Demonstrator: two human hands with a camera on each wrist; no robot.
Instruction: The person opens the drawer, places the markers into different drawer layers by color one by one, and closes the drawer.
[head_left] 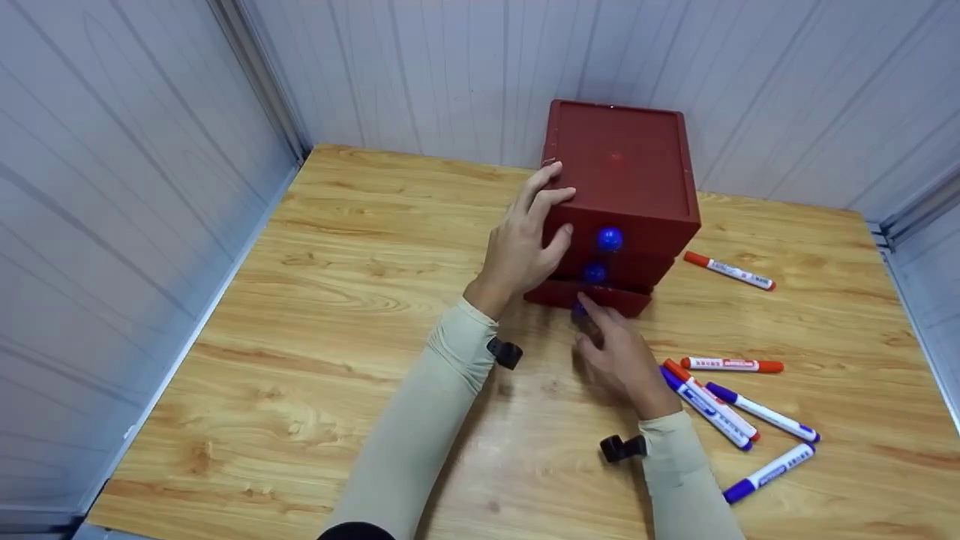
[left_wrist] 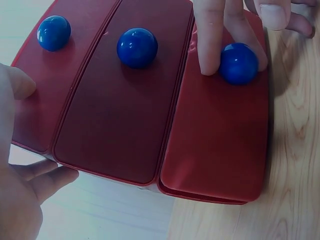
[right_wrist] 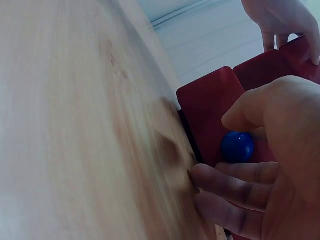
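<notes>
A dark red drawer cabinet [head_left: 622, 165] has three drawers stacked, each with a round blue knob. My left hand [head_left: 521, 244] holds its upper left corner, with the thumb on the top drawer's front and the fingers at the side and top edge. The bottom drawer [left_wrist: 215, 140] stands slightly out from the cabinet. My right hand [head_left: 619, 356] is at that drawer, with extended fingers on either side of its blue knob [left_wrist: 239, 63] and fingertips at the drawer front. In the right wrist view, the thumb lies beside the knob, with the other fingers spread below.
Several red and blue markers lie to the right of my right hand, among them a red-capped marker [head_left: 731, 365] and a blue-capped marker [head_left: 769, 472]. Another red marker [head_left: 729, 271] lies beside the cabinet. Pale panel walls [head_left: 420, 75] border the wooden table [head_left: 300, 360].
</notes>
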